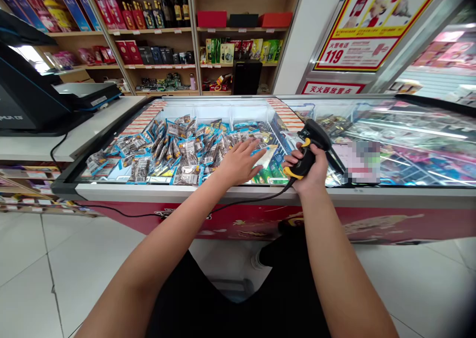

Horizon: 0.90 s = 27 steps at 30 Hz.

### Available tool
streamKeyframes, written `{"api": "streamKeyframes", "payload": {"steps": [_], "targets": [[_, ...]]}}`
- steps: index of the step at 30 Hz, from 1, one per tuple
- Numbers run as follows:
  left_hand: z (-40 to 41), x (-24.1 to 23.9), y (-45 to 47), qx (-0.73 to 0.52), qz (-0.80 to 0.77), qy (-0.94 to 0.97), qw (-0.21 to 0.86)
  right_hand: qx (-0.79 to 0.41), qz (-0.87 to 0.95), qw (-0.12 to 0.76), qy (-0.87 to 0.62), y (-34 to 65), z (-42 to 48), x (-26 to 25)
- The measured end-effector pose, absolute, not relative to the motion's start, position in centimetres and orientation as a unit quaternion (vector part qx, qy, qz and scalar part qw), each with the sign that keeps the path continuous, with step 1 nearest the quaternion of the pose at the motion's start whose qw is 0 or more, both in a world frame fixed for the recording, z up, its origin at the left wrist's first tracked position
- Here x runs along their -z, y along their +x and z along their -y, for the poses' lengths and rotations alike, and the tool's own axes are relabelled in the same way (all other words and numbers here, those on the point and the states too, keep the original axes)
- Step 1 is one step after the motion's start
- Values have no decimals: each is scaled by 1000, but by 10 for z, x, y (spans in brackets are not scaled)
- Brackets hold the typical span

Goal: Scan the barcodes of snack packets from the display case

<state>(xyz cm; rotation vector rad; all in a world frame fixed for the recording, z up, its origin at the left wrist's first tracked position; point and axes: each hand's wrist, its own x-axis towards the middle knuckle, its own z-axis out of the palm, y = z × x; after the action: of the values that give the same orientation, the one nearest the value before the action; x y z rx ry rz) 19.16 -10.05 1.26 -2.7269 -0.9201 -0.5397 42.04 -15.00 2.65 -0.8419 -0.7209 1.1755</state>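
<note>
My right hand [311,171] is wrapped round the grip of a black and yellow barcode scanner [314,135], held above the front edge of the chest freezer [122,193]. The scanner's head points up and away from me, and its black cable [256,199] droops along the freezer front to the left. My left hand [241,163] is open, fingers spread, palm down over the right end of a pile of small clear-and-blue snack packets [188,152]. Whether its palm touches any packet is hidden. The packets lie heaped on the freezer's glass top.
A counter [67,147] with a black point-of-sale screen [26,90] stands at the left. Behind the freezer are shelves [159,66] of boxes, bottles and bags. A phone-like device [359,162], partly blurred out, lies right of the scanner. Red-and-yellow notices [372,25] hang at the back right.
</note>
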Motion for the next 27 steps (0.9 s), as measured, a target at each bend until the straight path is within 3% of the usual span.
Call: {"api": "streamKeyframes", "payload": {"steps": [9, 27], "targets": [[51, -13, 228, 79, 294, -941, 146, -558, 329, 663, -376, 420, 153, -23], [29, -14, 105, 91, 238, -953, 162, -581, 330, 641, -377, 421, 149, -20]]}}
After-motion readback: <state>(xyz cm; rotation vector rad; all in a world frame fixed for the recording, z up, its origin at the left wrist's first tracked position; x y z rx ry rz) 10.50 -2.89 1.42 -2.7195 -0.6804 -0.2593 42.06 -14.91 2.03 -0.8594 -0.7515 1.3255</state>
